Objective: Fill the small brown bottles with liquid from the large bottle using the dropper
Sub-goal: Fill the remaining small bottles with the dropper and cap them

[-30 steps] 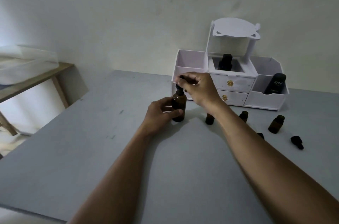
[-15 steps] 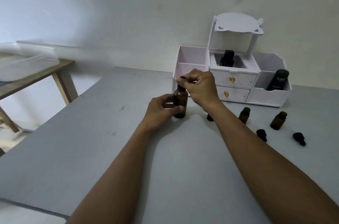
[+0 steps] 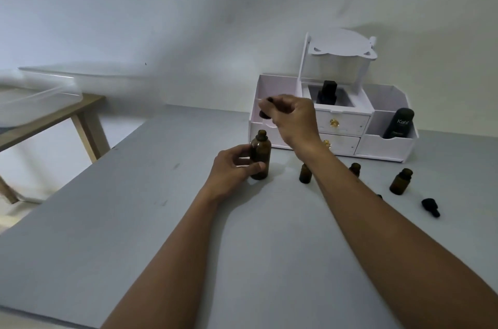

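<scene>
Left hand [image 3: 234, 167] wraps thumb and fingers round the body of the large bottle [image 3: 260, 156], which stands upright on the grey counter [image 3: 134, 221] with its neck open and no cap on. Right hand [image 3: 293, 118] sits above and a little beyond the left, pinching the black dropper [image 3: 265, 110] at bulb and collar between thumb and fingertips. The dropper is clear of the bottle mouth, not touching it. Its glass tube is too faint against the white organiser [image 3: 385, 145] to make out, so its fill cannot be read. Small brown bottles [image 3: 305, 173] stand uncapped: the nearest just right of the left hand, below the right wrist; a second bottle [image 3: 355, 169] and third bottle [image 3: 400, 181] to the right of the right forearm. A loose black cap [image 3: 430, 207] lies further right, well apart from both hands. Handling, judged: the bottles look like glass, so light, hard and smooth, and the small ones are easily tipped; steady each at the body with the left hand. The dropper's bulb is probably soft and its tube thin and breakable; hold it at the stiff collar and squeeze only over a mouth. The necks are narrow, so drips are likely if it is carried tilted.
</scene>
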